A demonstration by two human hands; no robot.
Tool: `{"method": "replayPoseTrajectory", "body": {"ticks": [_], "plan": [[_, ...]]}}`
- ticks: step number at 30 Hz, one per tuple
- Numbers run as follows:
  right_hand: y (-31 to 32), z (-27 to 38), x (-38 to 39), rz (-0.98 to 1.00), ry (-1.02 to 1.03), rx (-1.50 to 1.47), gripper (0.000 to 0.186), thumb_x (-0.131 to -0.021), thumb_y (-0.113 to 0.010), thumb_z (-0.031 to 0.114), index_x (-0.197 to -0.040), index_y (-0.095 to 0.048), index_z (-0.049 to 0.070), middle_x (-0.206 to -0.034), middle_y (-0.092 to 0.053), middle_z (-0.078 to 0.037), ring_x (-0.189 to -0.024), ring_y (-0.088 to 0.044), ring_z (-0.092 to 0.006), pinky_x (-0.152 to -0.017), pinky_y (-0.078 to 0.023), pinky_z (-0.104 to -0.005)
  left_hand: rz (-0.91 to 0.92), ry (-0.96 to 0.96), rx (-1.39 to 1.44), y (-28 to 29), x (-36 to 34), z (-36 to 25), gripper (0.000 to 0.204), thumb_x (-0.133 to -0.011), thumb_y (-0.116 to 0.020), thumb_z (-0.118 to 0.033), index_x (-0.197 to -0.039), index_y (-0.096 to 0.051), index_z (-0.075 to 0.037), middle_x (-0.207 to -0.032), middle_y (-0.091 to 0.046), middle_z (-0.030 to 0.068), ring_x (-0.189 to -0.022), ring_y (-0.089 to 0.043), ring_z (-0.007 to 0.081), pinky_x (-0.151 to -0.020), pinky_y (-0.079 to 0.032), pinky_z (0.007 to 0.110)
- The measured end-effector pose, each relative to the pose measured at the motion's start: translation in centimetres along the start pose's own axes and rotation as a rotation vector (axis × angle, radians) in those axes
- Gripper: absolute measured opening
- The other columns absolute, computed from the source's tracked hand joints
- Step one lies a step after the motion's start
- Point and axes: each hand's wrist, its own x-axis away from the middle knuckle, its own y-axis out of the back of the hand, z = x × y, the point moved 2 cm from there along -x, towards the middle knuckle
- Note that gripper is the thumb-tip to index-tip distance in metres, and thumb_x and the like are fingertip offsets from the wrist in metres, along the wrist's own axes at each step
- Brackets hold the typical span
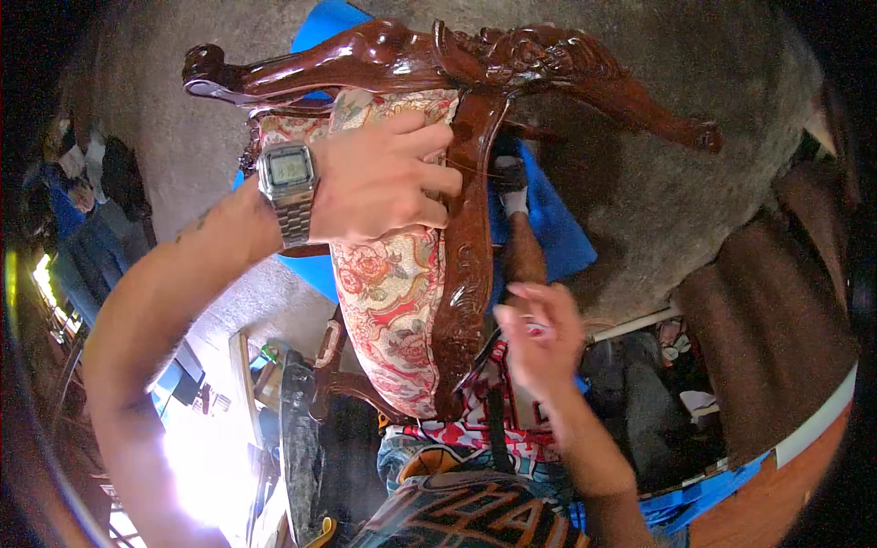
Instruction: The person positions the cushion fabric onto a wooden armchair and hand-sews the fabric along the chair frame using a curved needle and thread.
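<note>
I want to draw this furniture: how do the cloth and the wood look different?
The cloth is pale with red flowers; the wood is dark brown. The wood shines, while the cloth looks dull. Both have curved edges.

Two hands working here, your left hand [388, 178] and your right hand [545, 338]; one wristwatch [288, 173] on you, one carved wooden furniture piece [470, 228], two curved legs [301, 75] up top, one foot [515, 197] showing!
</note>
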Motion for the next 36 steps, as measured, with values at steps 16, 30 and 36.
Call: {"method": "replayPoseTrajectory", "body": {"ticks": [16, 30, 36], "plan": [[-7.5, 4.2, -5.4, -0.095, 0.338, 0.411, 0.012, -0.076, -0.073, 0.018, -0.077, -0.065, 0.010, -0.069, -0.056, -0.002, -0.067, -0.048, -0.0227, -0.066, -0.032, -0.0363, -0.015, -0.060, -0.072, -2.2, -0.8, 0.6, 0.017, -0.070, -0.064, -0.032, -0.078, -0.063, -0.017, -0.100, -0.051, 0.0039, -0.105, -0.047, 0.0262, -0.091, -0.039, 0.040], [-7.8, 4.1, -5.5, -0.137, 0.378, 0.473, 0.012, -0.078, -0.071, 0.018, -0.075, -0.062, 0.011, -0.068, -0.056, -0.001, -0.067, -0.048, -0.0220, -0.067, -0.032, -0.0363, -0.258, -0.022, -0.074, -3.2, -0.1, 1.6, 0.037, -0.068, -0.070, -0.034, -0.096, -0.058, -0.015, -0.114, -0.052, 0.0056, -0.114, -0.046, 0.0305, -0.097, -0.038, 0.046], [-7.9, 4.3, -5.6, -0.090, 0.246, 0.478, 0.014, -0.081, -0.065, 0.023, -0.076, -0.062, 0.011, -0.073, -0.060, -0.006, -0.072, -0.052, -0.0286, -0.067, -0.033, -0.0419, -0.573, 0.612, 0.019, -5.0, 1.6, -3.8, 0.057, -0.075, -0.069, -0.027, -0.128, -0.051, -0.013, -0.136, -0.044, 0.0142, -0.128, -0.037, 0.0381, -0.105, -0.030, 0.051]]}}
